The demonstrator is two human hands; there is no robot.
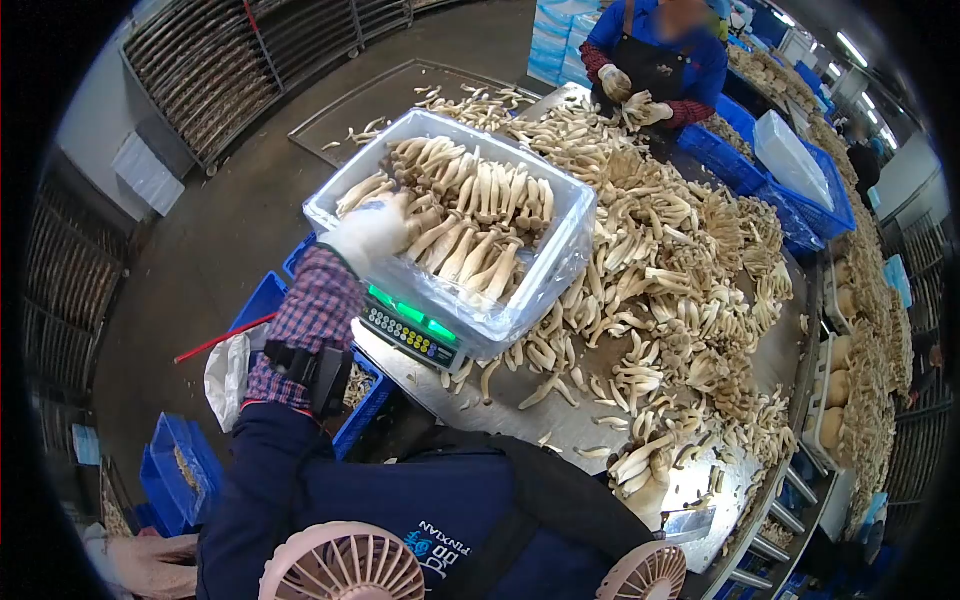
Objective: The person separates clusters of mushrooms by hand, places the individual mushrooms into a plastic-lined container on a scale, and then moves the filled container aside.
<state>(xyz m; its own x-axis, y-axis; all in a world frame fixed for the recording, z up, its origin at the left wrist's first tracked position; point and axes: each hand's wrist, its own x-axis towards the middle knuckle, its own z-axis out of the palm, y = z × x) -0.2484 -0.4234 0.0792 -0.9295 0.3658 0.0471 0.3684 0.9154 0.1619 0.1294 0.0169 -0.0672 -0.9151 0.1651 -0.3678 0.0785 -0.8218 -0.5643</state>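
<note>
My left hand (368, 236), in a white glove, reaches over the near left side of a lined white plastic bin (575, 215). Its fingers are smeared by motion at the edge of the mushrooms (480, 255), which lie in rows inside, pale stems side by side. The bin sits on a digital scale (408, 328) with lit green displays. My right hand (648, 496), also gloved and partly hidden by my sleeve, is closed around a small bunch of mushrooms (636, 464) low over the table. A flat metal knife blade (690, 524) shows right beside it; its handle is hidden.
Loose mushrooms (690, 290) heap across the metal table (480, 405). Opposite, a co-worker (655, 70) in gloves handles mushrooms. Blue crates (185, 470) stand on the floor at left, and more blue crates (725, 155) at far right. Racks (205, 70) line the back.
</note>
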